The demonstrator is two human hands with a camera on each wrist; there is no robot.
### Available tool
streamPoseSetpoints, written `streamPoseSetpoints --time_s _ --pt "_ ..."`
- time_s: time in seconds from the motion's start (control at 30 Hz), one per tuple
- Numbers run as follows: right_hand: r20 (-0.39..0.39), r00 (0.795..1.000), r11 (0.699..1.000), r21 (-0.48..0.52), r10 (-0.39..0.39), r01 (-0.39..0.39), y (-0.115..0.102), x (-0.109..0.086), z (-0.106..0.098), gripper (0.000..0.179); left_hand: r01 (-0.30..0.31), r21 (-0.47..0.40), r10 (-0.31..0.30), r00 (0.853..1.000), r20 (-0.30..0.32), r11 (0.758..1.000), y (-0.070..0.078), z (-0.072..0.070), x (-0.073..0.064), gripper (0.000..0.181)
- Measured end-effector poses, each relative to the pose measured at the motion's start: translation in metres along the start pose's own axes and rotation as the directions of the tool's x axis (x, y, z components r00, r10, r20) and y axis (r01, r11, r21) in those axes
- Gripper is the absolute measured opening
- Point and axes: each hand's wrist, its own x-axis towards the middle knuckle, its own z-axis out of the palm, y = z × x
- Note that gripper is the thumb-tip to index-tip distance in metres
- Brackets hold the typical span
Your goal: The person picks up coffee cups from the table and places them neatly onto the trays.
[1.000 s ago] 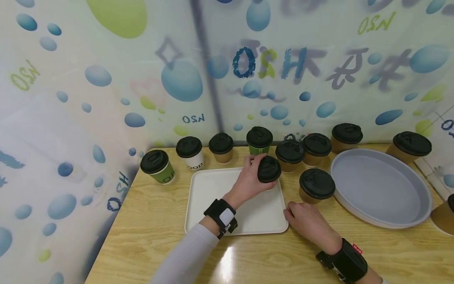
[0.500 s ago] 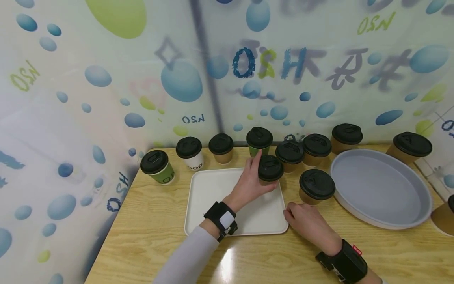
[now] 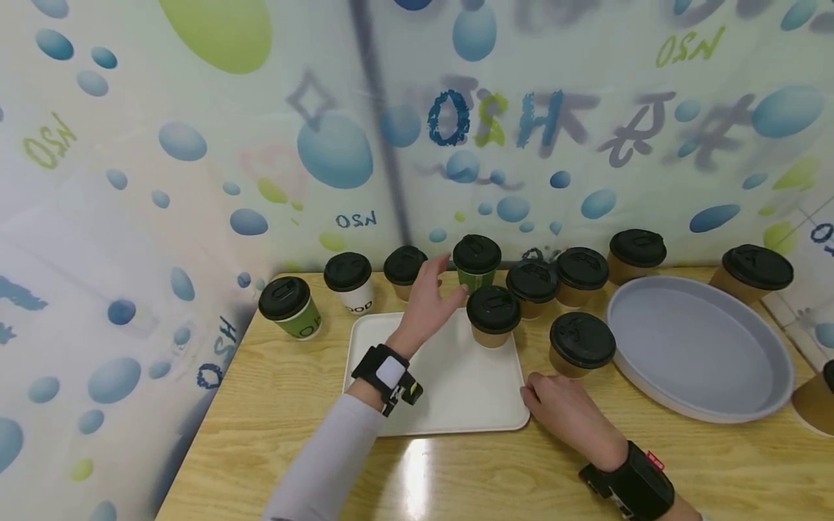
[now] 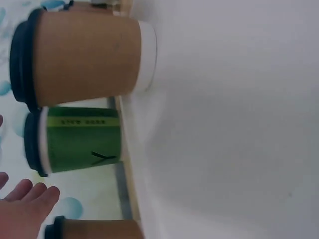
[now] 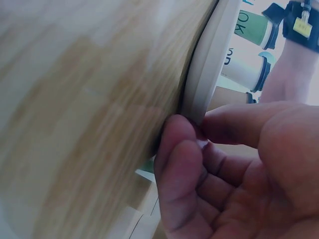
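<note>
A brown paper coffee cup with a black lid [image 3: 493, 312] stands upright on the back right corner of the white tray [image 3: 462, 394]. My left hand [image 3: 425, 304] hovers over the tray's back part, left of that cup and apart from it, with fingers extended and nothing held. In the left wrist view, its fingertips show near a green cup [image 4: 84, 139], which stands behind the tray. My right hand [image 3: 572, 414] pinches the tray's right rim near the front corner; thumb and fingers meet on the rim [image 5: 207, 69] in the right wrist view.
Behind the tray stand a green cup [image 3: 289, 307], a white cup [image 3: 349, 281] and a brown cup [image 3: 405, 268] partly hidden by my left hand. Several more brown lidded cups stand right of the tray, one close by [image 3: 580, 344]. A round grey tray [image 3: 704, 347] lies at the right.
My left hand has let go of the brown coffee cup on the tray and moved back to the left, fingers opened. The right hand has stayed on the tray's rim.
</note>
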Motion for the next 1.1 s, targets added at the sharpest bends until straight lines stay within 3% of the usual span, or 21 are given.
streamPoseSetpoints --time_s 0.23,0.53,0.77,1.1 --pt "0.021 0.999 1.0 0.006 0.027 -0.027 -0.001 0.0 0.0 0.035 0.105 -0.106 -0.102 0.994 0.034 0.989 -0.018 0.01 0.023 0.078" --pt "0.01 1.0 1.0 -0.004 0.016 -0.015 0.0 0.0 0.001 0.035 0.209 -0.137 -0.202 0.977 0.065 0.968 -0.031 0.024 0.042 0.091" --pt "0.004 1.0 1.0 -0.004 0.012 -0.012 0.0 0.0 0.0 0.035 0.213 -0.09 -0.206 0.975 0.079 0.973 -0.035 0.035 0.051 0.102" --pt "0.013 1.0 1.0 -0.004 0.023 -0.023 -0.001 0.0 0.0 0.033 0.217 -0.154 -0.207 0.975 0.084 0.964 -0.042 0.042 0.056 0.098"
